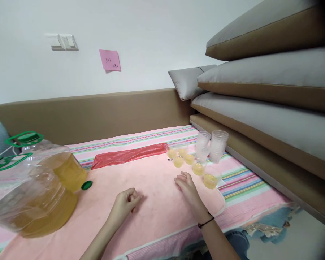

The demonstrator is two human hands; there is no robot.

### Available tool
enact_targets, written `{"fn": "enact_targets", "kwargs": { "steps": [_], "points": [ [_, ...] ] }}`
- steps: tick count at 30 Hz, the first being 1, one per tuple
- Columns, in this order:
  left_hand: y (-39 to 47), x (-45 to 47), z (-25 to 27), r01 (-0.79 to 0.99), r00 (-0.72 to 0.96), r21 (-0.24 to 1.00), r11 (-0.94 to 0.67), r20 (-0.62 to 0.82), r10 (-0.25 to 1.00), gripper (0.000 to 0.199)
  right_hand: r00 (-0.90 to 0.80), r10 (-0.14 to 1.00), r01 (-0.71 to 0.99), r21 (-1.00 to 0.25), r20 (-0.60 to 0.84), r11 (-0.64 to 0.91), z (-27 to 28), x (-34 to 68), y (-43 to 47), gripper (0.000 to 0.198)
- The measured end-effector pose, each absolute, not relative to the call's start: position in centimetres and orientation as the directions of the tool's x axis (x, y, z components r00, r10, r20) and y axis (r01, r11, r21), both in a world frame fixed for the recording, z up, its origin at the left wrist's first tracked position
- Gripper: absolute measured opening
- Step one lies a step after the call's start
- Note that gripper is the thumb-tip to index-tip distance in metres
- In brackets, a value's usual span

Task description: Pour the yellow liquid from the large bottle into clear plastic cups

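Note:
My left hand (126, 201) hovers above the pink cloth (151, 180), its fingers curled in, with nothing visible in it. My right hand (186, 184), a dark cord bracelet at its wrist, holds nothing; its slightly bent fingers are apart. Just right of it stands a small clear cup (210, 180) of yellow liquid, nearest the front of several such cups. Another filled cup (198, 168) is behind that one. Two stacks of clear cups, a left stack (202, 146) and a right stack (219, 146), rise behind them.
At the left are two big clear jugs of yellow liquid, a front jug (43, 209) and a rear jug (67, 169). A green cap (87, 185) lies beside them. A red plastic bag (130, 155) stretches along the back. Stacked cushions (268, 72) border the right side.

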State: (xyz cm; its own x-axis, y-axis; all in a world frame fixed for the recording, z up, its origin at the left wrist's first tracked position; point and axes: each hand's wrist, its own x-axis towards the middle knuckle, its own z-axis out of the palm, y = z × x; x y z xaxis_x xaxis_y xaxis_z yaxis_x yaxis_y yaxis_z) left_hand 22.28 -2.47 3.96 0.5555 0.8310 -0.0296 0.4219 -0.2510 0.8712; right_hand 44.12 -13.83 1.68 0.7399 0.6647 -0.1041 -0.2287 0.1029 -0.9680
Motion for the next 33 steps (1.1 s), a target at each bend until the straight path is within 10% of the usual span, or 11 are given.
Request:
{"fn": "enact_targets", "kwargs": {
  "steps": [8, 15, 33],
  "points": [
    [-3.3, 23.1, 3.9, 0.36, 0.613, 0.895, -0.264, -0.013, 0.79, 0.056, 0.731, 0.678, -0.165, -0.984, -0.074, 0.07, 2.3, 43.5, -14.0, 0.051],
    [1.4, 31.3, 3.4, 0.203, 0.601, 0.93, -0.307, 0.129, 0.789, 0.025, 0.715, 0.693, -0.184, -0.981, -0.094, 0.057, 2.7, 42.5, -13.7, 0.054],
    [10.2, 45.0, -1.4, 0.127, 0.598, 0.889, -0.44, 0.285, 0.749, 0.076, 0.613, 0.779, -0.156, -0.987, -0.131, -0.044, 3.2, 42.6, -15.3, 0.058]
  ]
}}
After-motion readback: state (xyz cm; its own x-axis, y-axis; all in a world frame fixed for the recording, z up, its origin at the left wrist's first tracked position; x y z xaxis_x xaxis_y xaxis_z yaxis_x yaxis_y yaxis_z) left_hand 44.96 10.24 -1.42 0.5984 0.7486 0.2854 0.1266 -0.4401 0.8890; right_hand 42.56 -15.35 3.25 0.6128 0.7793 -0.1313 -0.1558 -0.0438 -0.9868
